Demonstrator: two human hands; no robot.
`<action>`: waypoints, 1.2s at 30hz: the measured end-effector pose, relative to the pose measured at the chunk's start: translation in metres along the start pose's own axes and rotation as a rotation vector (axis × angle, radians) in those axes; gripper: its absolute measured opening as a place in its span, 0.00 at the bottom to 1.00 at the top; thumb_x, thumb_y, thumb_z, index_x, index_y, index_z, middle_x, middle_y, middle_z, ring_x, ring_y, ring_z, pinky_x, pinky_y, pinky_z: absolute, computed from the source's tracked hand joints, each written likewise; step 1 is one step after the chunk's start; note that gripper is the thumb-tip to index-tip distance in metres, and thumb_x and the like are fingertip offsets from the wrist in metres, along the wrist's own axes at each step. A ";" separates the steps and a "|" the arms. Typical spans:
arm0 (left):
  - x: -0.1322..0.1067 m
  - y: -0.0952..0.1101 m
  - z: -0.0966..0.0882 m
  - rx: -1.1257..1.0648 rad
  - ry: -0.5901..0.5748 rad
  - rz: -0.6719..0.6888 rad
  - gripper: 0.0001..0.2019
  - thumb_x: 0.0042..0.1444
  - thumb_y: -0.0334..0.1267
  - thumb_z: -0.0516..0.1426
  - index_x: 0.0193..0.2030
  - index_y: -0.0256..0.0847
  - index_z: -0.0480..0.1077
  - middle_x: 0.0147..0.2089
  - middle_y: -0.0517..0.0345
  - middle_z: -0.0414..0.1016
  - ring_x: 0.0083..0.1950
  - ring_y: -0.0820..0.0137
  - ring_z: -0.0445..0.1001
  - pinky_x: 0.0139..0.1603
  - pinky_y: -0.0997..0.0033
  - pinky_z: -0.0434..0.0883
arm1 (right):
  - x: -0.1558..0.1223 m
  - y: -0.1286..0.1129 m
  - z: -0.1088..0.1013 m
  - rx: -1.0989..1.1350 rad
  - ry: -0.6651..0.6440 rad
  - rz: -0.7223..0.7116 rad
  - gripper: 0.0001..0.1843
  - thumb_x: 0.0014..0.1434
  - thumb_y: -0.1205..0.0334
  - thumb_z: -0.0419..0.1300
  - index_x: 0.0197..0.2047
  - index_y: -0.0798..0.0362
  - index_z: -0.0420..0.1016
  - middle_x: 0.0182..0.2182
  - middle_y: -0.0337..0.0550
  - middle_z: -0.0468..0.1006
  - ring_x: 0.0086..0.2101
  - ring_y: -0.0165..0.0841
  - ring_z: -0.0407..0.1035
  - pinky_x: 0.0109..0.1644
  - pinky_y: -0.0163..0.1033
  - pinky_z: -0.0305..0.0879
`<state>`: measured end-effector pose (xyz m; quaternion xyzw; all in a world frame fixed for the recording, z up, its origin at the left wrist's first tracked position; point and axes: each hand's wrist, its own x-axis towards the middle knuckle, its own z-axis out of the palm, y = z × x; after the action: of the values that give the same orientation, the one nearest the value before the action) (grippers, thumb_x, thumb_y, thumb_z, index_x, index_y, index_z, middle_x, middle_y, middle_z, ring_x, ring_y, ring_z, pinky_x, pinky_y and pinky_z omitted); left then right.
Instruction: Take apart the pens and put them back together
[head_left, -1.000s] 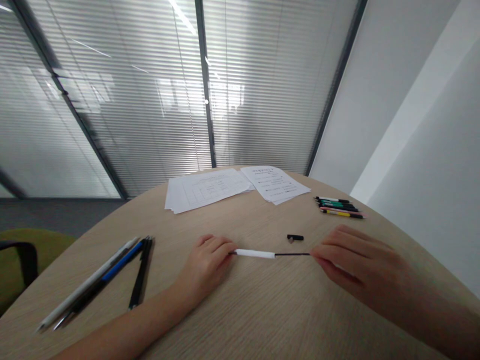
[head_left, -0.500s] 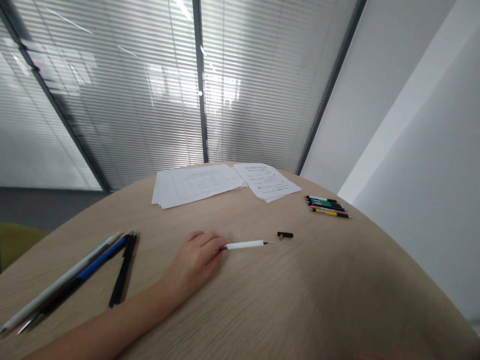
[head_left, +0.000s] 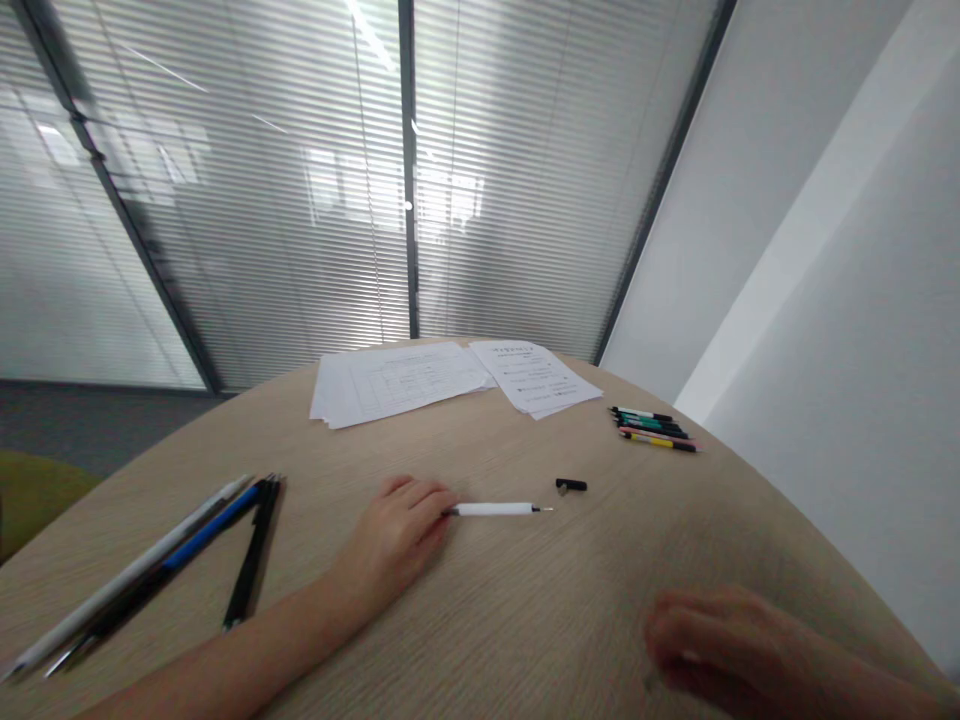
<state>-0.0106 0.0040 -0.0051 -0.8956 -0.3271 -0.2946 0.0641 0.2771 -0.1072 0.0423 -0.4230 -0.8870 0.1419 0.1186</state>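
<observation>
Toward the near right edge of the table (head_left: 525, 620), the right hand (head_left: 712, 640) is blurred; its grip cannot be told. Mid-table, 1 white pen (head_left: 495, 509) is pinched by the left hand (head_left: 409, 522). Papers (head_left: 405, 378) are laid along the far edge.

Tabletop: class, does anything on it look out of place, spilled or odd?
Yes, the small black piece: perhaps a pen cap, it lies loose on the table just past the white pen held in the left hand, attached to nothing. Nothing looks spilled.
</observation>
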 end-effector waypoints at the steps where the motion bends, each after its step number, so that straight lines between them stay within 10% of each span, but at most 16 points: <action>1: 0.000 0.000 0.000 0.000 0.007 0.001 0.08 0.54 0.30 0.48 0.37 0.39 0.66 0.33 0.57 0.73 0.34 0.70 0.71 0.40 0.65 0.64 | 0.012 0.001 -0.012 -0.029 0.059 0.027 0.10 0.55 0.67 0.48 0.26 0.51 0.67 0.21 0.37 0.74 0.21 0.27 0.68 0.24 0.28 0.64; 6: 0.000 0.001 0.000 -0.010 0.034 0.017 0.07 0.54 0.29 0.48 0.37 0.38 0.66 0.33 0.56 0.73 0.34 0.69 0.71 0.39 0.65 0.64 | 0.064 0.009 -0.044 -0.016 0.257 0.103 0.05 0.52 0.66 0.53 0.27 0.53 0.69 0.20 0.38 0.73 0.22 0.27 0.67 0.24 0.28 0.63; 17: 0.001 0.002 -0.001 -0.017 0.010 -0.007 0.07 0.54 0.29 0.49 0.37 0.38 0.66 0.32 0.56 0.73 0.33 0.69 0.71 0.37 0.64 0.65 | 0.071 0.000 -0.020 0.058 0.567 -0.124 0.07 0.53 0.71 0.51 0.29 0.54 0.69 0.26 0.42 0.74 0.27 0.28 0.69 0.28 0.30 0.66; 36: 0.001 0.005 -0.003 -0.009 -0.005 0.041 0.08 0.55 0.30 0.48 0.37 0.37 0.66 0.32 0.55 0.73 0.32 0.69 0.70 0.34 0.67 0.67 | 0.075 0.000 -0.006 -0.050 0.576 -0.240 0.07 0.54 0.72 0.51 0.31 0.55 0.69 0.26 0.42 0.74 0.27 0.27 0.68 0.31 0.29 0.65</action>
<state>-0.0082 0.0002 -0.0018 -0.9031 -0.3074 -0.2927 0.0654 0.2332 -0.0477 0.0545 -0.3409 -0.8638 -0.0207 0.3704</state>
